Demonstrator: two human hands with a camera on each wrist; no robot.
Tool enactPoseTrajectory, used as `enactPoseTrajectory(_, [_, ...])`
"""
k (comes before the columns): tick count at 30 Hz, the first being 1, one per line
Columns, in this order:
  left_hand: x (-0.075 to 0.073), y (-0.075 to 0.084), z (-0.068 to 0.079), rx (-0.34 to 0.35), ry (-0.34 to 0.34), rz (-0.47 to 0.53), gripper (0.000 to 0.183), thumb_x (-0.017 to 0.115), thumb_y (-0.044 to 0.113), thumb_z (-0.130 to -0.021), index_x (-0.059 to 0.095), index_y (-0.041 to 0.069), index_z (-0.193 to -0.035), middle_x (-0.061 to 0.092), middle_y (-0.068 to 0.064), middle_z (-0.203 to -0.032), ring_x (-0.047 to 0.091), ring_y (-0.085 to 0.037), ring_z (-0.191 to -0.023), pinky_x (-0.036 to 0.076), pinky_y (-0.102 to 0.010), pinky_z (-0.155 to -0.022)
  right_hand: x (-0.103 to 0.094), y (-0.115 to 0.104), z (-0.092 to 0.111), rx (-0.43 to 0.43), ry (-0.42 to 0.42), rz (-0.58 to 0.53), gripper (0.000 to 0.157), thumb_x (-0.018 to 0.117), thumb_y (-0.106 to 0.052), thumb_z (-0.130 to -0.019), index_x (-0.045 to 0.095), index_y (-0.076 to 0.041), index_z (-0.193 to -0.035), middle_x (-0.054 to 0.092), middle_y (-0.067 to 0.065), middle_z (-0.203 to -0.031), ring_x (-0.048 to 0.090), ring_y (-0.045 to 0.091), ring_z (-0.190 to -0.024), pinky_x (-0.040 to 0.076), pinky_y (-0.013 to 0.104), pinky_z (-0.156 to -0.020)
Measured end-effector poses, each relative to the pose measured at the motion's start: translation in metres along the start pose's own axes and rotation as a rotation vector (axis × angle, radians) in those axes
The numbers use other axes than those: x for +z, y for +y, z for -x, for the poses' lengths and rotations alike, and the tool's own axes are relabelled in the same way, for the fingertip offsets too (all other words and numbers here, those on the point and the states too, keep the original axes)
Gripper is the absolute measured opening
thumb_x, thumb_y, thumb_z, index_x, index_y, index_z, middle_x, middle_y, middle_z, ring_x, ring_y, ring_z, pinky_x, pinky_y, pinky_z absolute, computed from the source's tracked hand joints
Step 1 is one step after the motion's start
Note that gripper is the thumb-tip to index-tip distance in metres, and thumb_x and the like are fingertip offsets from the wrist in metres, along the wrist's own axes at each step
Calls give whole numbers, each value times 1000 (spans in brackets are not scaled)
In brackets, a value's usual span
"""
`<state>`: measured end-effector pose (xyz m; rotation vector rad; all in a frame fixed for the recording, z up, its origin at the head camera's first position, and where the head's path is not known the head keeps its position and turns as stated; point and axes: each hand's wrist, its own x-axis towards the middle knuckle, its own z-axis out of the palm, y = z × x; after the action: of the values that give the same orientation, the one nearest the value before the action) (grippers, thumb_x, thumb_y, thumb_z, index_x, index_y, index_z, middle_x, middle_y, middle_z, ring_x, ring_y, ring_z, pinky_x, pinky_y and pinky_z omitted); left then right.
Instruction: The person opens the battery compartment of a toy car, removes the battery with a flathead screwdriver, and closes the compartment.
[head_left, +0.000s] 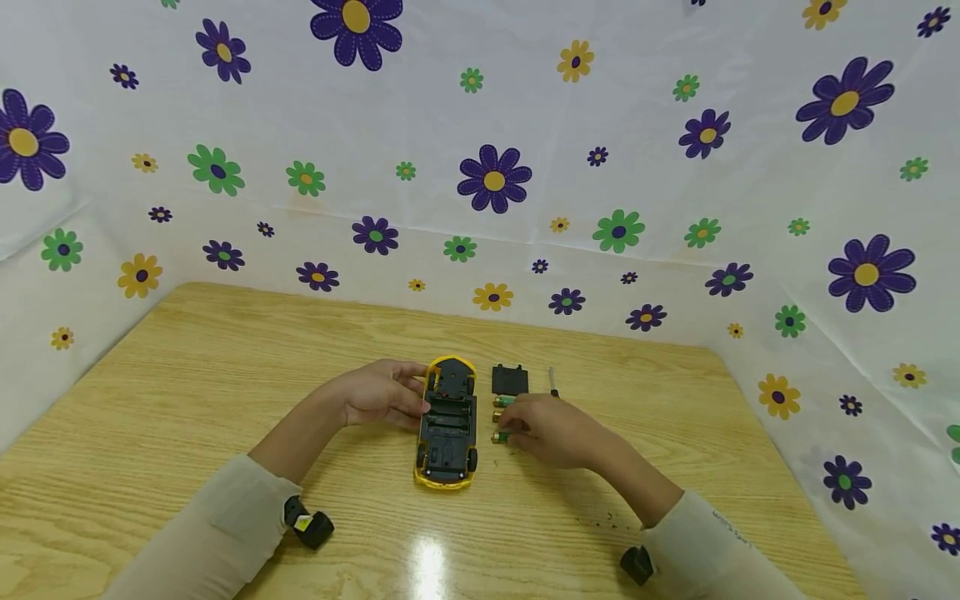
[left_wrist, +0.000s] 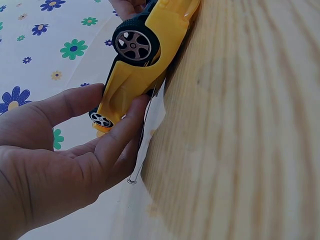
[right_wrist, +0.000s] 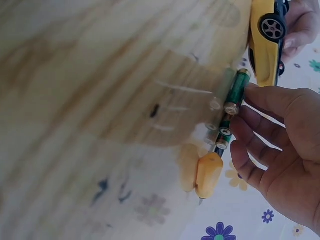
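Observation:
A yellow toy car [head_left: 447,425] lies upside down, its black underside with an open battery compartment facing up. My left hand [head_left: 386,394] grips it along its left side; in the left wrist view the thumb is at the upper edge and the fingers [left_wrist: 122,127] are lower on the yellow body. Right of the car, green-and-gold batteries [head_left: 500,437] lie in a column. My right hand [head_left: 558,429] reaches over them, thumb and forefinger pinching the nearest battery [right_wrist: 237,91]. The hand partly hides the batteries in the head view.
A black battery cover [head_left: 510,380] lies beyond the batteries. Right of it is a screwdriver [head_left: 552,380], whose yellow handle [right_wrist: 209,175] shows in the right wrist view. Dark specks [head_left: 609,518] mark the wooden table [head_left: 360,533]. A flower-patterned cloth [head_left: 420,108] stands behind.

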<state>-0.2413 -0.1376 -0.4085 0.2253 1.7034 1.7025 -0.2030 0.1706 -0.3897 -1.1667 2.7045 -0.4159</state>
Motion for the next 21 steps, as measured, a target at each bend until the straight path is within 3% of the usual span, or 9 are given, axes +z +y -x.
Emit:
enactPoseTrajectory(11, [-1,0,0,7,-9,-8,84,60,-9,-96,9,-3,-162,25,-34,-158,44,-50,-137,55,-50,-102,-14,7,-6,-17,57,-24,13,70,-7,-98,74,-6,-110,70,-1,-95,64,11,-84,58,28,-73])
enactPoseTrajectory(21, [-1,-1,0,10,-16,-6,84,60,-10,-96,8,-3,-163,28,-34,-156,46,-49,-137,55,-49,-102,-25,22,-19,91,104,-84,19,67,-7,-99,72,-1,-117,70,2,-97,64,13,-86,59,30,-77])
